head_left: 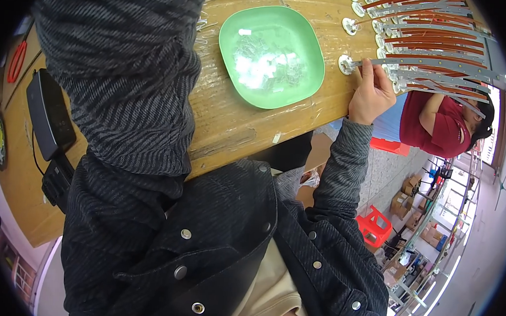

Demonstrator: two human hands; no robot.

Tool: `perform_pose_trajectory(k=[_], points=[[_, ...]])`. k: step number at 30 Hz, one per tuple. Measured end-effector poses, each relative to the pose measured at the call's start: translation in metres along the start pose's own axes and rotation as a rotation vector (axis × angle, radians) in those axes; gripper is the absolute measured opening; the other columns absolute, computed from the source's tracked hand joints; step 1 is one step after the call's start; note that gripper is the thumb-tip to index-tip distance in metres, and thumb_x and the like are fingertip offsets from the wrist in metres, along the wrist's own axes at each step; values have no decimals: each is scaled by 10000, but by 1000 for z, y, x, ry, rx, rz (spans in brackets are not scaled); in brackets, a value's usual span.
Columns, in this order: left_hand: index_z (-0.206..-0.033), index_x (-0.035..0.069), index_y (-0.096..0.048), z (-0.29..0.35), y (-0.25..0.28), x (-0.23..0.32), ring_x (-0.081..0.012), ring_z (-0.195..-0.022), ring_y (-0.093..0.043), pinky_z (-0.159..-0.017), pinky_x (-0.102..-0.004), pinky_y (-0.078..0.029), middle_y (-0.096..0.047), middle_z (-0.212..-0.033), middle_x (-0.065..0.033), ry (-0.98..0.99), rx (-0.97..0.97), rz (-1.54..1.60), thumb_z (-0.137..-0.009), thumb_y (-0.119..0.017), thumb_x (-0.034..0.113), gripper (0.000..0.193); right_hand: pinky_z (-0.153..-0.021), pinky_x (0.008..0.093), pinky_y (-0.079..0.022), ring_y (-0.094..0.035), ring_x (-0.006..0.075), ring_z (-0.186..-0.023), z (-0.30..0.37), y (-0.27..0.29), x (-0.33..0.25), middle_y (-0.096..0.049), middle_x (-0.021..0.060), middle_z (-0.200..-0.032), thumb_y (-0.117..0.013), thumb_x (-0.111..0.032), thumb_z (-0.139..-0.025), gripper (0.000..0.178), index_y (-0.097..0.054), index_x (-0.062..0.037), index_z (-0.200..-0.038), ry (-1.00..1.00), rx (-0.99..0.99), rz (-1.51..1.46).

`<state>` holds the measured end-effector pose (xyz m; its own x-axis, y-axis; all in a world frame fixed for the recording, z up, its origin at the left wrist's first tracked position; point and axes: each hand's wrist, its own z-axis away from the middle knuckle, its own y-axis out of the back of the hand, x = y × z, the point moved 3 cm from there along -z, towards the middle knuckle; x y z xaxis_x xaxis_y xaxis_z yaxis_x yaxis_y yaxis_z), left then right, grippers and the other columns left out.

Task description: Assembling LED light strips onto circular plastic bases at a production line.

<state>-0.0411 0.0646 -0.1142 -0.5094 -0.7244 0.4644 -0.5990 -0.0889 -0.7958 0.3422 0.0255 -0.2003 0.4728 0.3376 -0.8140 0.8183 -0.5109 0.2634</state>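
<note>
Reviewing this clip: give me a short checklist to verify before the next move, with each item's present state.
1. Right hand on the work: ok, fingers pinch at a strip end beside a round disc.
2. Left hand visible: not ok, only the sleeve shows, reaching past the top edge.
3. Green dish within reach: ok, holds small clear parts.
4. Strips laid in order: ok, rows side by side.
5. Grip firmness: cannot tell.

The person wears a dark charcoal jacket (219, 253) with fine wavy grey stripes on the sleeves (125, 82) and round silver snap buttons (186, 233) down its open front. Between the jacket's edges shows a pale cream garment (271, 299). The right hand (370, 95) is bare.
</note>
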Motion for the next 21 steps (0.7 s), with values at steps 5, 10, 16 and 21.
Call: perform_pose_trajectory(k=[5, 10, 16, 21], points=[[-1199, 46, -609, 0, -2, 3, -201, -1062, -552, -979, -391, -410, -623, -1156, -89, 3, 17, -21, -955, -626, 207, 293, -752, 261, -570, -682, 140, -810, 4, -4, -9, -720, 113, -904, -737, 5, -885, 170, -696, 110, -1013, 26, 41, 42], [-1197, 45, -606, 2, 0, 3, -205, -1060, -549, -977, -398, -409, -619, -1157, -95, 14, 46, -42, -959, -621, 203, 286, -741, 251, -562, -682, 137, -797, 3, -4, -9, -719, 109, -894, -739, -9, -889, 171, -692, 104, -1008, -5, 52, 46], [-1196, 44, -601, 5, -2, 2, -210, -1056, -544, -974, -407, -409, -615, -1157, -102, 36, 65, -61, -964, -616, 198, 279, -722, 266, -581, -687, 143, -776, 1, -2, -9, -716, 112, -884, -733, -25, -897, 169, -690, 99, -1003, -28, 84, 1], [-1194, 43, -598, -1, -14, -4, -214, -1054, -541, -972, -415, -408, -611, -1157, -108, 69, 9, -52, -967, -611, 193, 273, -687, 272, -587, -682, 146, -730, -9, 1, -21, -707, 108, -851, -736, -38, -896, 160, -704, 101, -968, -43, 144, 70]])
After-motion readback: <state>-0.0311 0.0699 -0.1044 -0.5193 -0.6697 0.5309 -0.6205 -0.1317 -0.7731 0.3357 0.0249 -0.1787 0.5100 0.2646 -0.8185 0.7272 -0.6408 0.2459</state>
